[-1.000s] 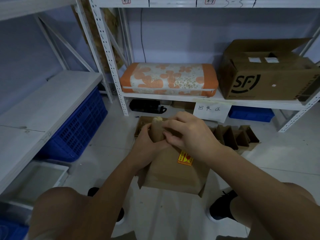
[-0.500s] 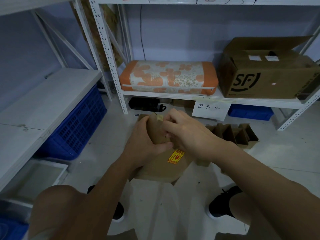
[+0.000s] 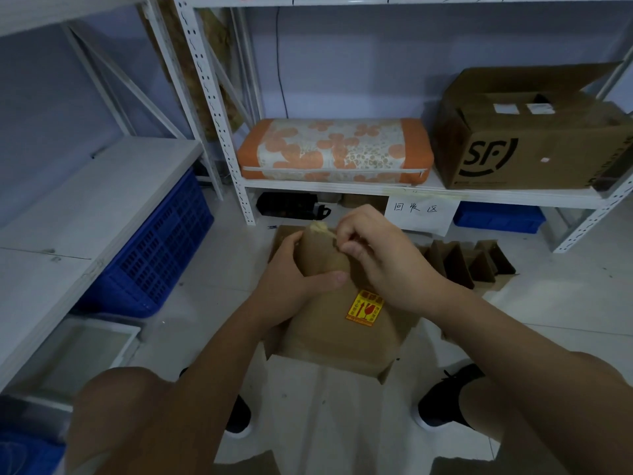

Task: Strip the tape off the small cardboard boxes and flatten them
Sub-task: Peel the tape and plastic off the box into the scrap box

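the left hand [image 3: 291, 282] wraps around a small cardboard box [image 3: 320, 250] held up in front of the person, thumb across its near face, while the right hand [image 3: 383, 258] pinches a strip of pale tape [image 3: 323, 229] at the box's top edge — the tape stretches from the corner to the fingertips. directly below lies a larger flattened cardboard piece [image 3: 342, 330] with a yellow-and-red sticker [image 3: 364, 308], on the floor between the person's black shoes. behind it on the floor sit folded cardboard pieces [image 3: 469, 262]. the shelf [image 3: 513, 197] beyond carries an orange floral cushion [image 3: 334, 150] and a big sf box [image 3: 527, 138] — a blue crate [image 3: 157, 252] stands at left.
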Demonstrator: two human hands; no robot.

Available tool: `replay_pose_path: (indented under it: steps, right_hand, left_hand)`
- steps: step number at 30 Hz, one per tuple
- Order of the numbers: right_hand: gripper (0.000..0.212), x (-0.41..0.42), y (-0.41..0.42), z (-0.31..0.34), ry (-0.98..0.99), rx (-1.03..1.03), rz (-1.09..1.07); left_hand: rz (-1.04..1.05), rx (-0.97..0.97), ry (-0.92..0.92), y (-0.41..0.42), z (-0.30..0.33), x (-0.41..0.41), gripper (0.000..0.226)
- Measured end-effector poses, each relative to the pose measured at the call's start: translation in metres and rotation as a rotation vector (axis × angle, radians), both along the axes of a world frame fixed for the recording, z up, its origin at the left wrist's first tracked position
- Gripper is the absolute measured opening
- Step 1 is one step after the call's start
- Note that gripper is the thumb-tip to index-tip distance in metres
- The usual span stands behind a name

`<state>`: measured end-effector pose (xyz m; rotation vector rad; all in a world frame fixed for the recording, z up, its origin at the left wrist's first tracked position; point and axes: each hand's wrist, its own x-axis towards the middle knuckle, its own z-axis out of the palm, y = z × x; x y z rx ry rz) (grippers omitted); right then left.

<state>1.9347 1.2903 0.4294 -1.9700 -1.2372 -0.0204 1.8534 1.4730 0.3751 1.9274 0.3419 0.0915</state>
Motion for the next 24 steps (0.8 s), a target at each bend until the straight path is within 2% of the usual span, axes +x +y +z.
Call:
replay_pose_path:
  steps: [2,6,10,15,20,24]
  right_hand:
    - [0.012,0.001,-0.002,0.000,0.045,0.025,-0.051]
    - [0.038,0.000,-0.003,0.002,0.074,-0.018,-0.089]
    - [0.049,-0.003,0.004,0.005,0.085,-0.056,-0.148]
    - [0.038,-0.006,0.011,0.002,0.091,0.010,-0.232]
    - [0.018,-0.004,0.007,-0.005,0.171,0.142,-0.239]
    - [0.017,0.003,0.009,-0.013,0.266,0.229,-0.211]
  left_hand:
    - [0.021,-0.076,-0.001,0.000,-0.001,0.000,0.121]
    - [0.086,-0.146,-0.009,-0.005,-0.002,0.002,0.117]
    - [0.238,-0.044,-0.082,-0.022,-0.004,0.011,0.099]
    - [0.415,0.046,-0.145,-0.036,-0.010,0.018,0.104]
    - [0.465,0.077,-0.207,-0.041,-0.008,0.017,0.101]
    - [0.472,0.078,-0.228,-0.043,-0.004,0.013,0.109]
